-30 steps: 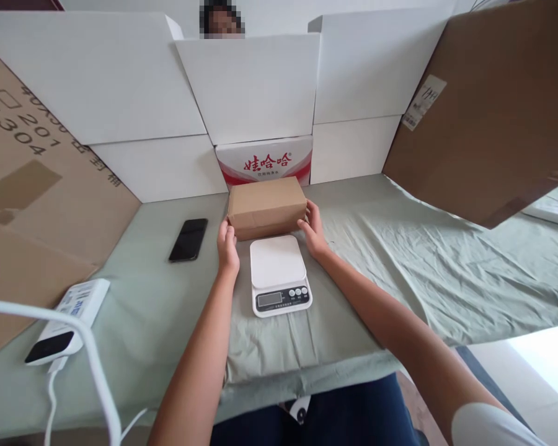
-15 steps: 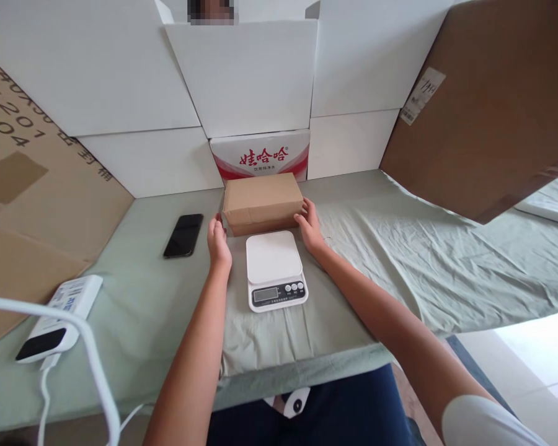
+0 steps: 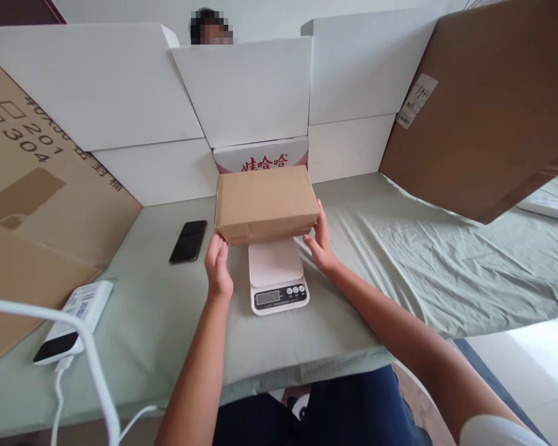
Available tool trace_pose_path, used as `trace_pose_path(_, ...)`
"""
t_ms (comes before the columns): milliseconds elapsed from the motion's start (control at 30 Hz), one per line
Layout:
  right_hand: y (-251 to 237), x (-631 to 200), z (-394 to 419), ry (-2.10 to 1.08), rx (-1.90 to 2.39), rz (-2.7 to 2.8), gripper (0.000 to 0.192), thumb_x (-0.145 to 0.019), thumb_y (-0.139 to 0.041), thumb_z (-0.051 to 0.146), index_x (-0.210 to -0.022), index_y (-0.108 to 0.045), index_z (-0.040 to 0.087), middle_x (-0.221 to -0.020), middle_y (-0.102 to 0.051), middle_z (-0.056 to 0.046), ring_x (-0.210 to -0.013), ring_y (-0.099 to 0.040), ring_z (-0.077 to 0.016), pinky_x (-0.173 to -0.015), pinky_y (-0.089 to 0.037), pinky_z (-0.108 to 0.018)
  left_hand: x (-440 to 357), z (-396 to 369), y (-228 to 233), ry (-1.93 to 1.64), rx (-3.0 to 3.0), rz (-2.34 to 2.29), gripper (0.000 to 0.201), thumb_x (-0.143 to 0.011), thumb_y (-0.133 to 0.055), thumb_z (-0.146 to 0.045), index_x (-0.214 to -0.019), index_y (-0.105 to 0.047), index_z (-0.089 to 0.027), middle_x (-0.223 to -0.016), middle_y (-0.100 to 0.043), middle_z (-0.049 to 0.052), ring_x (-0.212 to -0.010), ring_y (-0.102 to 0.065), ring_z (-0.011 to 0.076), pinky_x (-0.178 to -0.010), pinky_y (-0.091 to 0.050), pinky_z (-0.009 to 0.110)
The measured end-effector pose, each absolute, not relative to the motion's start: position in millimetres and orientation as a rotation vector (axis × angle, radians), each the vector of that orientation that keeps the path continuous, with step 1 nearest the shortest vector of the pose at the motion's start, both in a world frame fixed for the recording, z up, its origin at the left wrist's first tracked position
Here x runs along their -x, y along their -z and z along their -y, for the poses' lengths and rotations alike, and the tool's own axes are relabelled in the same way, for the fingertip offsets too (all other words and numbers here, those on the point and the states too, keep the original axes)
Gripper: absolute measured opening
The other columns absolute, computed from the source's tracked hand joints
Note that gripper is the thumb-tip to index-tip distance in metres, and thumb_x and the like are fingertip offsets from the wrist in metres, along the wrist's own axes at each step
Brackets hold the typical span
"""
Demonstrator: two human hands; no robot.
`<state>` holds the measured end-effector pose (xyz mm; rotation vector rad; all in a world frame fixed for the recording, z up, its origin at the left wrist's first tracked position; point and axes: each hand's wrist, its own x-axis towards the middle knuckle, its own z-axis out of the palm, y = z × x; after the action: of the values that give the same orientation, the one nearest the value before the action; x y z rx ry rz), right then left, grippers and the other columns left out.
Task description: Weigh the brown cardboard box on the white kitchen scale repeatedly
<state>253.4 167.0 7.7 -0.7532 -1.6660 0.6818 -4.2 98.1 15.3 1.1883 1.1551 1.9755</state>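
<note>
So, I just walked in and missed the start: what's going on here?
Someone's left hand and right hand hold a brown box, one at each end. The box looks lifted and hides the back edge of a white scale. A phone lies to the left, on the green cloth.

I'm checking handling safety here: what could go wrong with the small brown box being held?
The brown box is held near its two ends by the left hand and right hand; if either grip loosened, it could tip or slip. In this view it hides the far edge of the white scale, so careless lowering might knock the scale.
</note>
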Motion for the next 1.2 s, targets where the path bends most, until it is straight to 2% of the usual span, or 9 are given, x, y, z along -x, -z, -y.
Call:
trace_pose_path(200,3,-285,-98,-0.589,0.799,1.733,0.082,-0.103,-0.045,0.067,-0.172,-0.012,0.037,-0.173,-0.027,-0.009,-0.165,-0.022,-0.0356,-0.133,-0.029,-0.062,-10,-20,8,-2.002,-1.117,-1.216,0.074,-0.086,-0.070,-0.062,-0.145,-0.067,-0.016,-0.145,-0.068,0.020,-0.150,-0.051,0.0406,-0.126,-0.036,0.057)
trace_pose_path(333,1,-289,-86,-0.606,0.833,1.752,0.082,-0.104,-0.045,0.065,-0.172,-0.011,0.037,-0.171,-0.029,-0.011,-0.161,-0.029,-0.0370,-0.130,-0.034,-0.061,-17,-3,14,-1.985,-1.037,-1.277,0.079,-0.086,-0.066,-0.067,-0.145,-0.067,-0.015,-0.145,-0.068,0.023,-0.147,-0.054,0.0428,-0.125,-0.037,0.061)
trace_pose_path(467,-5,-285,-87,-0.703,0.893,1.719,0.085,-0.100,-0.048,0.070,-0.172,-0.016,0.036,-0.169,-0.033,-0.012,-0.158,-0.033,-0.0386,-0.128,-0.036,-0.061,-18,-3,12,-1.939,-1.017,-1.319,0.078,-0.087,-0.064,-0.069,-0.146,-0.067,-0.019,-0.150,-0.065,0.021,-0.147,-0.055,0.0403,-0.126,-0.038,0.057)
trace_pose_path(633,-6,-283,-89,-0.755,0.888,1.658,0.087,-0.098,-0.052,0.071,-0.171,-0.019,0.037,-0.165,-0.036,-0.011,-0.157,-0.034,-0.0415,-0.127,-0.034,-0.067,-16,-4,12,-1.873,-1.054,-1.381,0.080,-0.088,-0.062,-0.070,-0.151,-0.063,-0.021,-0.153,-0.063,0.019,-0.150,-0.051,0.0395,-0.127,-0.037,0.055)
trace_pose_path(867,-7,-283,-92,-0.788,0.878,1.648,0.083,-0.099,-0.053,0.068,-0.170,-0.021,0.042,-0.164,-0.037,-0.009,-0.154,-0.037,-0.0398,-0.121,-0.044,-0.062,-17,-9,9,-1.850,-0.985,-1.386,0.081,-0.086,-0.066,-0.070,-0.151,-0.063,-0.022,-0.154,-0.063,0.017,-0.153,-0.047,0.0374,-0.128,-0.035,0.052)
trace_pose_path(1067,-5,-286,-93,-0.802,0.882,1.596,0.081,-0.099,-0.052,0.069,-0.169,-0.020,0.045,-0.169,-0.035,-0.007,-0.154,-0.039,-0.0393,-0.119,-0.046,-0.062,-17,-11,9,-1.836,-0.913,-1.388,0.098,-0.083,-0.045,-0.093,-0.151,-0.063,-0.024,-0.159,-0.058,0.017,-0.155,-0.046,0.0365,-0.129,-0.034,0.052)
trace_pose_path(1200,-6,-286,-92,-0.787,0.877,1.566,0.079,-0.099,-0.049,0.070,-0.169,-0.021,0.046,-0.174,-0.032,-0.005,-0.156,-0.040,-0.0396,-0.122,-0.044,-0.064,-15,-9,8,-1.859,-0.927,-1.366,0.095,-0.086,-0.038,-0.092,-0.152,-0.063,-0.027,-0.161,-0.057,0.014,-0.156,-0.043,0.0336,-0.131,-0.031,0.050)
